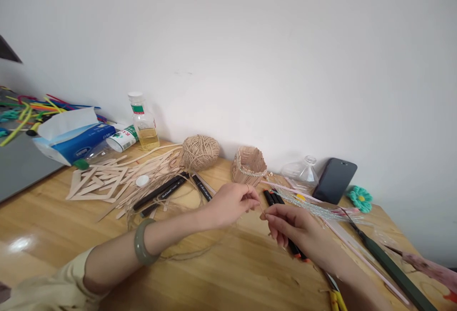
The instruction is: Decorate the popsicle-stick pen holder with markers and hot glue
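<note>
My left hand [232, 204], with a green bangle [143, 242] on its wrist, is closed in a pinch above the middle of the wooden table [250, 273]. Close by on its right, my right hand [289, 223] pinches too. A thin brown strand [262, 210] runs between the fingertips of both hands. Loose loops of twine [193, 255] lie under my left forearm. Behind the hands stands a small basket of wooden sticks [249, 164] with a beaded edge. Black markers [273, 198] lie partly beneath my right hand.
A twine ball [200, 152], wooden sticks [103, 182], a bottle of yellow liquid [146, 128] and a tissue pack [76, 137] are at the left. At the right are a phone [334, 180], a teal flower [360, 199], yellow-handled scissors [335, 296] and a green-handled tool [389, 266].
</note>
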`<state>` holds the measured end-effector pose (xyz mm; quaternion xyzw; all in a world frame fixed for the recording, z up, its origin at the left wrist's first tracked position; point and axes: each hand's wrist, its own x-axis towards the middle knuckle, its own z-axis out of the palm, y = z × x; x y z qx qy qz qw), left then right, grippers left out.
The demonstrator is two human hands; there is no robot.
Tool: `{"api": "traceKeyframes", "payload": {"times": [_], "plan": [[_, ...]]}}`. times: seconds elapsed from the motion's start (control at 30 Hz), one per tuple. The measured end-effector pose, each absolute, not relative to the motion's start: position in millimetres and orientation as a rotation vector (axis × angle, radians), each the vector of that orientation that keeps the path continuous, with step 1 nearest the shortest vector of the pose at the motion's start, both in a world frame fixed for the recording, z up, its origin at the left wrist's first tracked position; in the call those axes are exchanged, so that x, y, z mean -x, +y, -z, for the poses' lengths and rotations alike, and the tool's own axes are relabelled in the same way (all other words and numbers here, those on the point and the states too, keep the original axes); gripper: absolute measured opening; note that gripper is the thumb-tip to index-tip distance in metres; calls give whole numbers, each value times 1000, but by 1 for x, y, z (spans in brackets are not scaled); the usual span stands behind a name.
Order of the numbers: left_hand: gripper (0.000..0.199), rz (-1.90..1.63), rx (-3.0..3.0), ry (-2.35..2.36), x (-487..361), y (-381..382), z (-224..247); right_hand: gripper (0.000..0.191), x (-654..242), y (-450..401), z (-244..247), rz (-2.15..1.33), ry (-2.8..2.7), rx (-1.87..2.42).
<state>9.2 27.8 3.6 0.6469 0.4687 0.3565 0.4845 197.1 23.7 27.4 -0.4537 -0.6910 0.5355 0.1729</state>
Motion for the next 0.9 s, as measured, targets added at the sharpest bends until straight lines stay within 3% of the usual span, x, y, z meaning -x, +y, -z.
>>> {"api": "traceKeyframes", "payload": {"times": [0.13, 0.27, 0.47, 0.63, 0.73, 0.9], "plan": [[5, -870, -1410, 1031, -14, 28, 1, 29, -198, 24, -24, -1851, -1529, 1153], [8, -875, -1210, 953, -20, 29, 5, 24, -201, 24, -17, -1864, -1274, 1021], [12, -840, -1077, 977, -23, 28, 13, 23, -195, 18, -2, -1925, -1467, 926], [9, -783, -1120, 1006, -24, 25, 27, 36, -192, 14, 10, -1906, -1712, 970], [11, -775, -1156, 995, -24, 24, 33, 43, -189, 14, 15, -1792, -1729, 1028], [16, -745, -1300, 1025, -24, 24, 37, 47, -190, 23, 24, -1234, -1855, 1276]]}}
